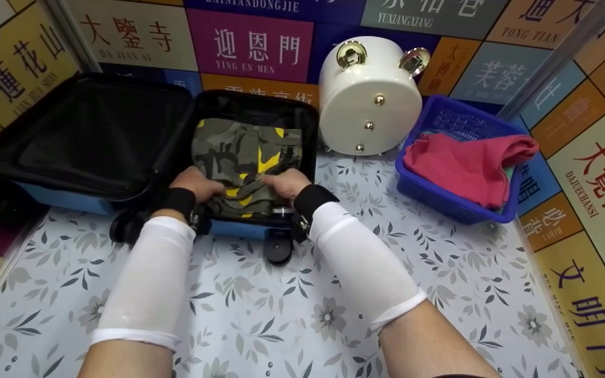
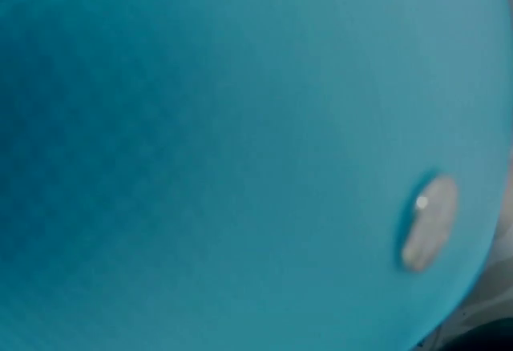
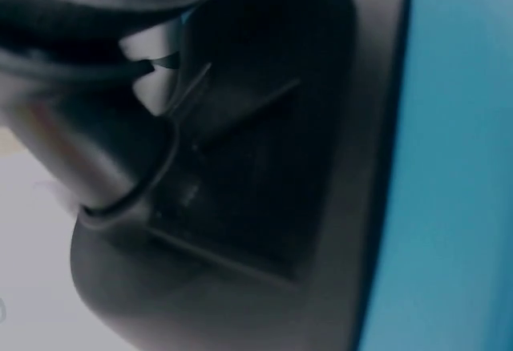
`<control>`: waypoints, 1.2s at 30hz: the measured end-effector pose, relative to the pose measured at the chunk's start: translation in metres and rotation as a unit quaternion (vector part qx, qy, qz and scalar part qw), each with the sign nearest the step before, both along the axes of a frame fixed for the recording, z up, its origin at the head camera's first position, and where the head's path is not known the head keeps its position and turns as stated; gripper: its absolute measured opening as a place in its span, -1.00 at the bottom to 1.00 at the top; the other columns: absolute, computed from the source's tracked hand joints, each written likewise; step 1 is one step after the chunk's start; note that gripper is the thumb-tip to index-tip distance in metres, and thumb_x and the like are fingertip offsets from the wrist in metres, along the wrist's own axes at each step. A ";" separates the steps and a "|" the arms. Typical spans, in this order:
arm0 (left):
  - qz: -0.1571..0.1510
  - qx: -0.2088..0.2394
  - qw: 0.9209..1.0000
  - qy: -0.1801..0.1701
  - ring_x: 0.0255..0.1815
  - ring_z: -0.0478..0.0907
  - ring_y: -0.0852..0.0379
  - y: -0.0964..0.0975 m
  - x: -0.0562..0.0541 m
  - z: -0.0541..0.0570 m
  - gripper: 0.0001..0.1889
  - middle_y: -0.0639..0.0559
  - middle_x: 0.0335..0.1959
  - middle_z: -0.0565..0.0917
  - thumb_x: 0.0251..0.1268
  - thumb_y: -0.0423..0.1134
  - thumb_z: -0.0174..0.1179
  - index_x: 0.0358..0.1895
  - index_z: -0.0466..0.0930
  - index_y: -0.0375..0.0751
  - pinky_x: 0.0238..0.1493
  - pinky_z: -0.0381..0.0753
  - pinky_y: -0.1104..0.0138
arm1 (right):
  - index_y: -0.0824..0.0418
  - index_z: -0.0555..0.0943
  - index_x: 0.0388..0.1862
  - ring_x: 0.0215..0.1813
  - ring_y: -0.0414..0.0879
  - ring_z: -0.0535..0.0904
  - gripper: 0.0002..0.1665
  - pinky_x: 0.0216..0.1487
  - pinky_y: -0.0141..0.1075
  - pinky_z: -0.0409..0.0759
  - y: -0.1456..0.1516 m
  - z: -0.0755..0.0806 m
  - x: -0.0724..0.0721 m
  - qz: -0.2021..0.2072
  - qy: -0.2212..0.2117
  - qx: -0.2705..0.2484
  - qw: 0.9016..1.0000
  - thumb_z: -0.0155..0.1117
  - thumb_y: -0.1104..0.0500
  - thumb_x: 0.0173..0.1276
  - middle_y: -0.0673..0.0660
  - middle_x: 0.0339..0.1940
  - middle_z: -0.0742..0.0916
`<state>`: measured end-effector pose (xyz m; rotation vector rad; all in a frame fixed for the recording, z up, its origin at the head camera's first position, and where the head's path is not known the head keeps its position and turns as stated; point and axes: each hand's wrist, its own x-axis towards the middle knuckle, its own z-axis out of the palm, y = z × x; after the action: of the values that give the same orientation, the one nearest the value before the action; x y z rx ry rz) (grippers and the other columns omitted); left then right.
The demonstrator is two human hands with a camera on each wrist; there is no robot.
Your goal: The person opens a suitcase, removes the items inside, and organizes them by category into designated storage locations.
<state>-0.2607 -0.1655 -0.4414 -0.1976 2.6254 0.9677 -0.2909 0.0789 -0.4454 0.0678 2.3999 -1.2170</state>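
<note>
Folded camouflage clothing (image 1: 239, 152), grey-green with black and yellow patches, lies in the right half of an open suitcase (image 1: 310, 113). My left hand (image 1: 197, 184) grips its near left side, thumb over the cloth and the other fingers mostly hidden. At the near right side, my right hand (image 1: 288, 184) pinches a fold, its thumb pointing inward. Both wrists pass over the suitcase's near edge. The left wrist view is filled by the blue suitcase shell (image 2: 240, 159); in the right wrist view a black wheel housing (image 3: 264, 167) sits beside the blue shell. Neither wrist view shows the hands.
The suitcase's other half (image 1: 92, 131), black inside, lies to the left. A white drum-shaped box (image 1: 371, 113) with gold knobs stands behind on the right. Beside it, a blue basket (image 1: 439, 202) holds pink cloth (image 1: 462, 165). Printed panels (image 1: 255, 50) enclose the floral surface (image 1: 329, 315).
</note>
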 end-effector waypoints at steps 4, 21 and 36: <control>-0.007 0.024 1.000 -0.006 0.41 0.36 -0.37 0.000 -0.002 0.000 0.14 -0.50 0.58 0.17 0.27 0.01 0.29 0.67 -0.23 -0.48 0.42 0.38 -0.10 | 0.39 0.63 0.15 -0.21 -0.03 0.61 -0.48 -0.11 -0.27 0.56 0.000 -0.001 0.000 -0.001 -0.001 -0.017 1.000 0.33 -0.03 0.50 0.20 -0.07 0.69; -0.011 0.104 0.986 0.132 -0.07 0.54 -0.21 0.002 0.002 -0.004 -0.14 -0.25 0.55 0.35 0.37 -0.35 0.18 0.70 0.00 -0.13 0.08 0.46 -0.01 | 0.44 0.53 0.32 -0.18 -0.02 0.49 -0.14 -0.05 -0.30 0.43 0.002 0.003 -0.002 -0.119 -0.034 -0.117 0.985 0.22 -0.32 0.53 0.09 -0.33 0.42; 0.000 0.212 0.942 0.259 0.03 0.51 -0.04 0.007 0.009 0.000 -0.33 -0.16 0.21 0.57 0.13 -0.50 0.21 0.39 0.36 -0.24 0.01 0.42 0.21 | 0.23 0.39 0.58 0.41 0.09 0.51 -0.24 0.35 -0.21 0.50 0.002 0.007 0.000 -0.214 0.058 -0.275 0.936 0.34 0.06 0.47 0.23 0.49 0.53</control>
<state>-0.2515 -0.1584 -0.4412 0.1902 2.7606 1.7531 -0.2907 0.0805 -0.4385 0.3680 2.1035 -2.1061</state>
